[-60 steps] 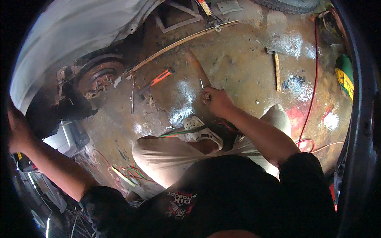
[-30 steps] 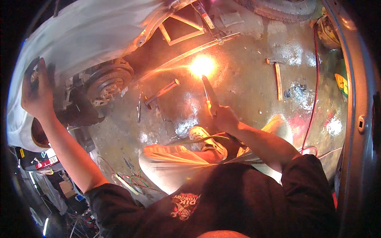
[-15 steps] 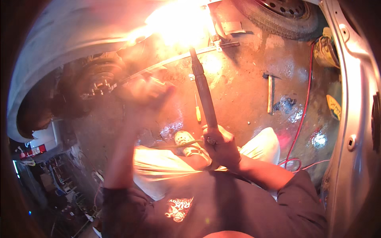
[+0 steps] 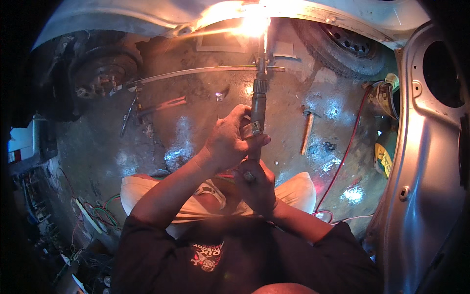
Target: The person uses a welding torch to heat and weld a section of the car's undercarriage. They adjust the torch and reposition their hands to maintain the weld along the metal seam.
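A gas torch (image 4: 259,105) with a long dark handle points away from me, and a bright flame (image 4: 255,25) glows beyond its far end, against the edge of a car body panel (image 4: 196,22). My right hand (image 4: 257,186) is wrapped round the near end of the handle, close to my body. Just ahead of it, my left hand (image 4: 227,134) is closed round the handle's middle, fingers crossing over it and a ring showing. Glare hides the torch's tip. Hoses near my hands are mostly covered.
On the floor lie a hammer (image 4: 307,133), a long metal strip (image 4: 196,72) and a red pry tool (image 4: 169,104). A tyred wheel (image 4: 325,54) is beyond. Left is a bare wheel hub (image 4: 100,83); right, a red hose (image 4: 350,134) and a silver door panel (image 4: 399,191).
My left hand, blurred and off to the left before, has come over onto the torch handle. The glare has shrunk, and the view has shifted.
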A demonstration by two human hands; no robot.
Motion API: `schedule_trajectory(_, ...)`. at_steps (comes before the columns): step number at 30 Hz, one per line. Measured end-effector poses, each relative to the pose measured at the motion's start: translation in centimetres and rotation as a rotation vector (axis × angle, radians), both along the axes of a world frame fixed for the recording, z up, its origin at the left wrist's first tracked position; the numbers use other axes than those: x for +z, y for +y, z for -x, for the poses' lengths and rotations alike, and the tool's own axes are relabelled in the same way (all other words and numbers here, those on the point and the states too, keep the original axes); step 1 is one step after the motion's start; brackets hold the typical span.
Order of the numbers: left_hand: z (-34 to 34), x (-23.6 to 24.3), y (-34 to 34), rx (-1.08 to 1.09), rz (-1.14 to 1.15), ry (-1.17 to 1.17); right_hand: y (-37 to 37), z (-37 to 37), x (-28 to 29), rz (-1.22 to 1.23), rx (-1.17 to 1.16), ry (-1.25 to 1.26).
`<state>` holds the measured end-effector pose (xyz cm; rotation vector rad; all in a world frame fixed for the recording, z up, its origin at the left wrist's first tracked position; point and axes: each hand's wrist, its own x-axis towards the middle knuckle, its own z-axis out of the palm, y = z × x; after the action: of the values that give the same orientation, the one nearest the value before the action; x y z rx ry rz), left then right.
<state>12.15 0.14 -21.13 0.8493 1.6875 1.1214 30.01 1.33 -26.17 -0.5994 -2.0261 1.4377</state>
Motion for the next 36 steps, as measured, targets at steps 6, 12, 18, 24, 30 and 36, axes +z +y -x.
schedule_trajectory(6,1.1,-0.1,0.5,0.026,-0.268,-0.107,1.6,2.5,0.9,-0.136,-0.027,0.029)
schedule_trajectory(12,3.2,-0.2,1.2,0.075,-0.283,-0.161,2.2,5.5,-1.9,-0.213,-0.048,0.012)
schedule_trajectory(18,4.5,-2.0,0.4,0.063,-0.224,-0.163,2.0,6.3,-2.8,-0.244,-0.048,-0.032)
schedule_trajectory(24,4.2,-2.2,0.4,0.135,-0.158,0.106,2.0,6.3,-4.3,-0.227,0.004,-0.051)
schedule_trajectory(30,4.3,-2.9,0.8,0.148,-0.204,-0.055,2.3,6.6,-3.9,-0.190,-0.027,0.015)
schedule_trajectory(36,4.3,-2.4,1.0,0.145,-0.126,-0.122,2.5,6.5,-3.5,-0.177,-0.037,-0.009)
